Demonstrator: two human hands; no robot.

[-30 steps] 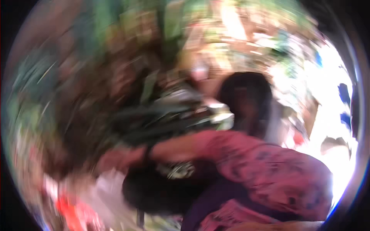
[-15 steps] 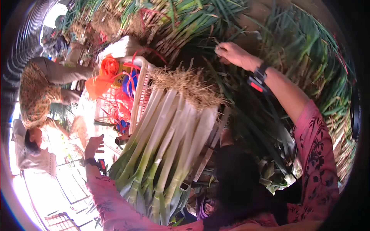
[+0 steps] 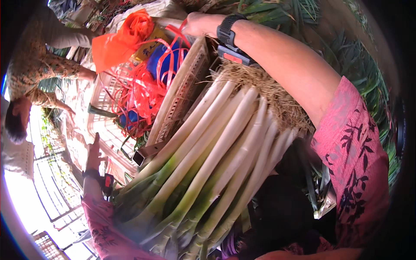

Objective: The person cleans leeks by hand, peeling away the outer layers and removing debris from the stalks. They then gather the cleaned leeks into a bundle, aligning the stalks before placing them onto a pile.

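The middle is filled by leeks (image 3: 208,147), laid slantwise side by side, with their pale stems across the centre, their roots (image 3: 281,95) turned to the upper right and their green ends to the lower left. The right edge is bordered by heaped green leaves (image 3: 368,82). At the left edge a co-worker (image 3: 26,69) in a patterned shirt is seen sideways. Just beside the leeks, on their left, a pale crate (image 3: 184,84) is set, its wall pierced with small holes. Pink sleeves (image 3: 353,160) with dark leaf prints are worn on both arms. In the crate red ribbon (image 3: 147,89) is tangled, an orange bag (image 3: 123,37) is heaped at the top, and a blue thing (image 3: 167,65) is crossed by ribbon strands. Dark straps (image 3: 227,32) are fastened round both wrists. The right hand (image 3: 197,25) is reached past the roots to the crate's upper corner, its fingers curled beside a ribbon strand; whether that strand is gripped cannot be told. The left hand (image 3: 93,156) is held left of the leeks, fingers apart. Near the crate's lower corner a metal tube (image 3: 149,151) is seen end-on.
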